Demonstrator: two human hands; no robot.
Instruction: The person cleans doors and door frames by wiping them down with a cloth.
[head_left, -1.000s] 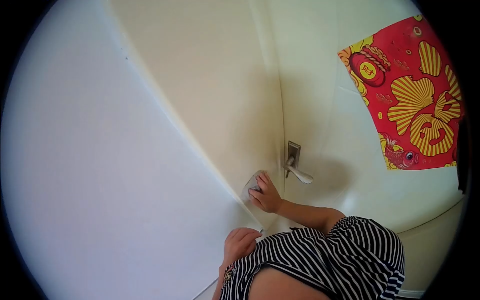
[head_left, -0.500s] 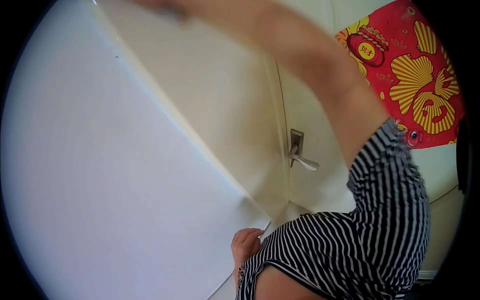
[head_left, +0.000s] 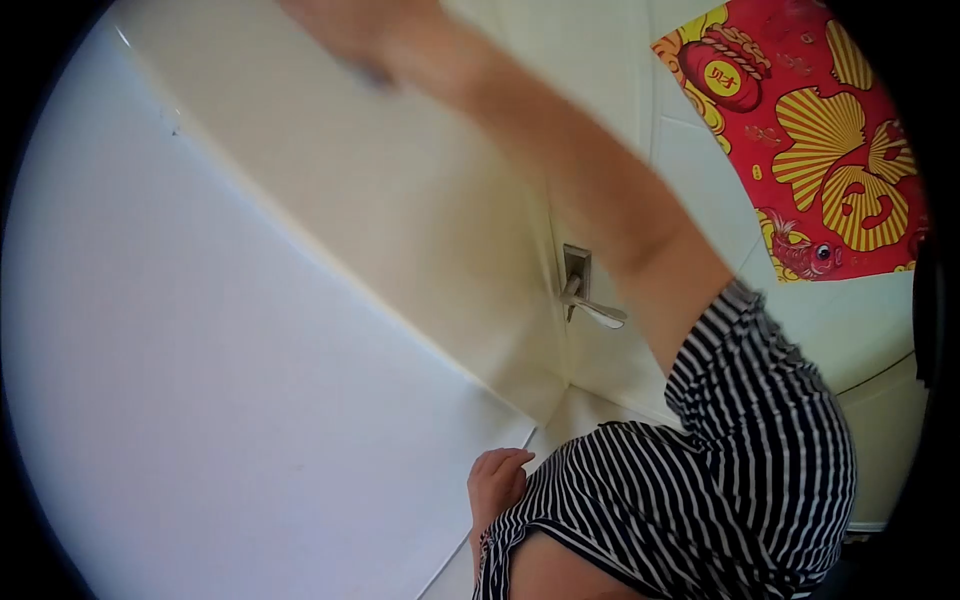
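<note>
My right arm, in a black-and-white striped sleeve, stretches up and across a pale cream panel [head_left: 330,170]. At the top edge of the view, my right hand [head_left: 360,25] is blurred and partly cut off, so its fingers cannot be made out. A small dark patch shows beneath that hand; whether it is a held thing or a shadow is unclear. My left hand [head_left: 497,482] is low beside my striped torso, near the edge of a large white surface [head_left: 260,380]. Its fingers are curled together, and no object shows in them.
A door with a metal lever handle [head_left: 590,298] stands beyond the cream panel. To the right hangs a red and yellow poster [head_left: 790,150] with a large character and a fish. A pale ridge [head_left: 330,265] runs diagonally between the white surface and the panel.
My right hand and forearm have come slightly lower in the view. The door handle and poster have shifted a little left as the view moved. My left hand stays nearly in place.
</note>
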